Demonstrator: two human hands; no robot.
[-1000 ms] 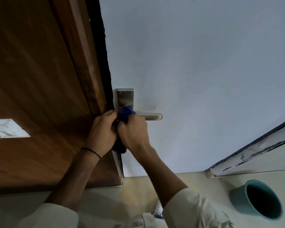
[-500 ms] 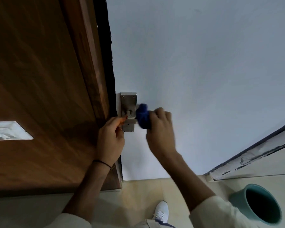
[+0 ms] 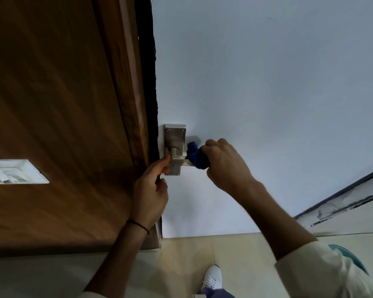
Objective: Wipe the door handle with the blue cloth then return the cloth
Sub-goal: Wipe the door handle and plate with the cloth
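Hands: your right hand [image 3: 222,164] is clamped around the blue cloth [image 3: 196,157] at centre frame, while your left hand [image 3: 151,190] sits just below and left of it, fingers loosely curled with nothing in them.
Left fingertip: your left index finger [image 3: 165,161] touches the inner end of the door handle [image 3: 181,161], right where it meets the plate.
Left wrist: you wear a thin dark band [image 3: 138,224] there, lower centre of the frame.
Sleeves: your pale sleeve [image 3: 332,274] fills the lower right corner; the left forearm is bare up to the bottom edge.
Shoe: your white shoe [image 3: 212,276] stands on the beige floor [image 3: 181,254] at the bottom, right of centre.
Bucket: only a teal sliver [image 3: 342,251] shows past your right sleeve, lower right; what it is cannot be told from this alone.
Blue cloth: bunched in your right fist and wrapped over the lever, so the outer part of the lever is hidden; a dark tuft pokes out to the left, against the plate.
Handle plate: the metal backplate [image 3: 174,138] is upright at centre, screws visible at its top corners, fixed near the left edge of the pale door [image 3: 267,82].
Frame: a brown wooden surface [image 3: 52,104] fills the left half, separated from the door by a dark gap [image 3: 151,82].
White fitting: a white rectangular piece [image 3: 13,172] sits in the wood at the left edge; its detail is blurred.
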